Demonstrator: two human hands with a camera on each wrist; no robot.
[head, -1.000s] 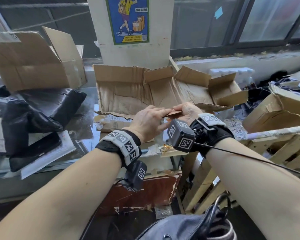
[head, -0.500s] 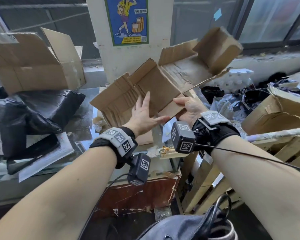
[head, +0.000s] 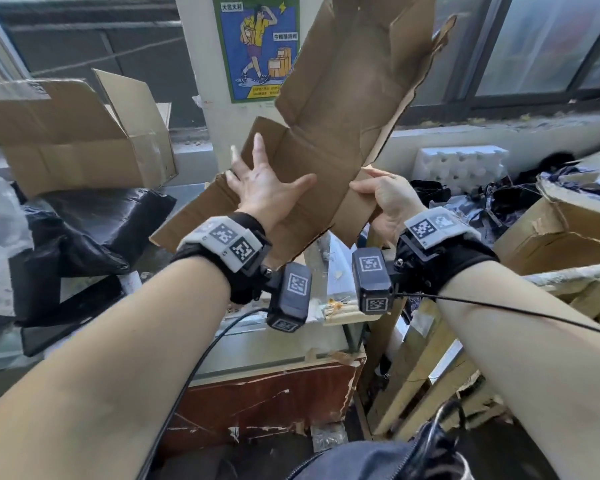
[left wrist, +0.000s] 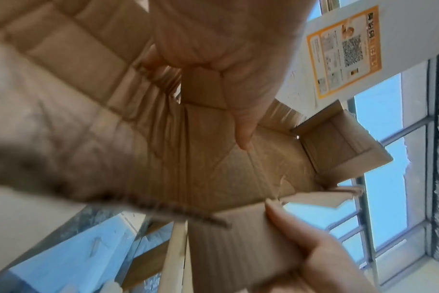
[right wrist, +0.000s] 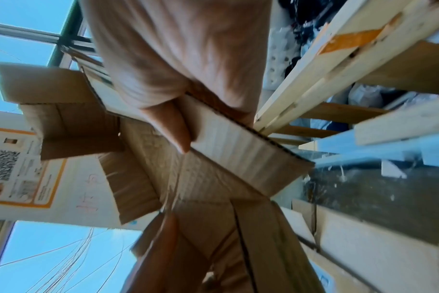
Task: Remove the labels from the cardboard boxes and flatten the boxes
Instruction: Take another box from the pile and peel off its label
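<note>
- Flattened cardboard box (head: 343,109) is up in the air, tilted, top end rising toward the upper right, in front of the pillar with the blue poster (head: 255,46).
- Right hand (head: 388,199) grasps the box's lower right flap: thumb on one face, fingers curled round the edge. Right wrist view shows the thumb (right wrist: 173,126) pressed on the flap.
- Left hand (head: 267,188) is released, fingers spread and straight, palm flat against the panel near its lower left end. Not gripping.
- Left wrist view is blurred at the near edge; label residue on the panel can't be made out.
- Another open cardboard box (head: 84,140) sits at left, on black plastic bags (head: 94,230).
- Torn box (head: 561,230) at right, beside a wooden frame (head: 430,358).
- White foam block (head: 461,168) on the window ledge behind the right hand.
</note>
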